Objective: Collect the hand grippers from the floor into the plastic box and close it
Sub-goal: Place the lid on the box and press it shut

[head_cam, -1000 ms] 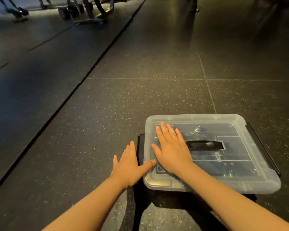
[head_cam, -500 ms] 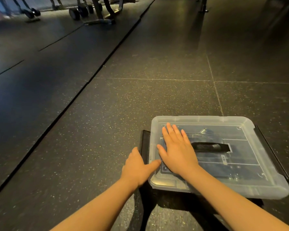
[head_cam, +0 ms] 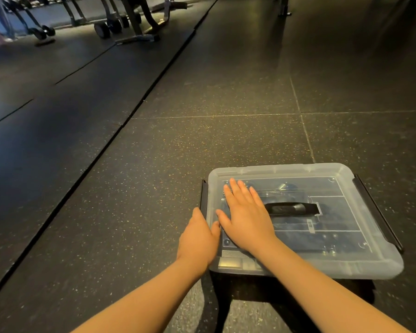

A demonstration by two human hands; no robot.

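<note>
At the far left, wheeled gym frames [head_cam: 111, 27] are standing at the back of the dark speckled floor [head_cam: 154, 152]. Nearer, the left hand [head_cam: 198, 239] is leaning against the left side of the plastic box [head_cam: 298, 266], which is sitting on the floor just in front of the person. Its knuckles are bending over and its fingers are curling down out of sight beside the black left latch [head_cam: 203, 195], so whether they are gripping the latch cannot be told; its thumb is touching the lid's edge. The clear lid [head_cam: 322, 170] is lying on top of the box. The right hand [head_cam: 246, 219] is pressing flat on the left part of the lid, its fingers [head_cam: 238, 193] stretching out straight and close together, pointing away from the person, and holding nothing; its thumb is spreading out towards the left hand. Just to its right, the black handle [head_cam: 296, 208] is lying flat in the lid's middle. Through the lid, dark shapes and a metal coil [head_cam: 282, 186] are showing dimly, too unclear to tell as hand grippers. The black right latch [head_cam: 376, 212] is standing out from the box's right side.
</note>
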